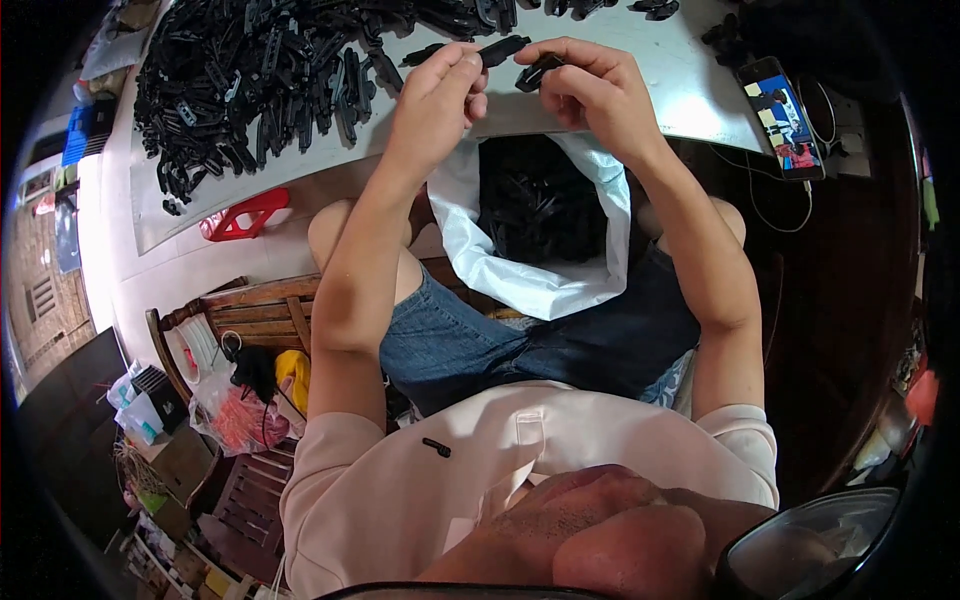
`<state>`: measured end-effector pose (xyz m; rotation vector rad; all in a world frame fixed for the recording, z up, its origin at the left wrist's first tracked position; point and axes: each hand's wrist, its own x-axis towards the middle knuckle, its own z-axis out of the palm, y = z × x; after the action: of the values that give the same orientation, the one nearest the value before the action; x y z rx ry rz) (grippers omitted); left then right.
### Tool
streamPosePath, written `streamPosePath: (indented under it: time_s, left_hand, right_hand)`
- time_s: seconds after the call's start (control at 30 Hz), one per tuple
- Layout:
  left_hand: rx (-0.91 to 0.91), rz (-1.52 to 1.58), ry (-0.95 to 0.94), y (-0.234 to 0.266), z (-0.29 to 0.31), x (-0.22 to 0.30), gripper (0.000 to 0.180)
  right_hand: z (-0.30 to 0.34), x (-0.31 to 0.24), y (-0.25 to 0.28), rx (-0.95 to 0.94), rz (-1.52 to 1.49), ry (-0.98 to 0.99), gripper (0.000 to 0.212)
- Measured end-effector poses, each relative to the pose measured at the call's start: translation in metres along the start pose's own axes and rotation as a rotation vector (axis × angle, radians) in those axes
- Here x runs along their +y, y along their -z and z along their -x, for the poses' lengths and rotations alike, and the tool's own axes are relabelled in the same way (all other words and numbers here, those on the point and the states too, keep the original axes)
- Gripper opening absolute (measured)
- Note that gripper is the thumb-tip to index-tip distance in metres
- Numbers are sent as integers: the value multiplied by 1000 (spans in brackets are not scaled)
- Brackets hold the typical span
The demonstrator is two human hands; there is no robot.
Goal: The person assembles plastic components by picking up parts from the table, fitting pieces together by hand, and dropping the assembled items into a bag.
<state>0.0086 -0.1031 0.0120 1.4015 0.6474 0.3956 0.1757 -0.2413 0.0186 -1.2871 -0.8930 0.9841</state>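
Note:
Over the near edge of the table, my left hand (440, 100) pinches a long black plastic part (503, 50) between thumb and fingers. Close by on the right, my right hand (598, 92) is closed on a smaller black plastic piece (540, 72). A narrow gap separates the two parts. Another black part (424, 54) lies on the table just behind my left hand. Below both hands, a white woven sack (490, 280) stands open between my knees, with many black parts (545, 205) inside it.
A large heap of black plastic parts (250, 85) covers the left of the pale table (690, 90). At the table's right edge a phone (783, 120) with a lit screen trails a white cable. Underneath on the left sits a red plastic stool (245, 215). A wooden bench (260, 310) stands beside me.

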Motion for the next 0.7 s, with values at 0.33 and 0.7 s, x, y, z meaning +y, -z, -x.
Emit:
streamPosePath:
  time_s: [0.33, 0.7]
  left_hand:
    - [-87, -57, -60, -10, 7, 0, 36]
    - [-42, -386, -319, -10, 10, -4, 34]
  right_hand:
    - [3, 10, -17, 44, 71, 103, 22]
    - [0, 14, -5, 22, 14, 31, 25]
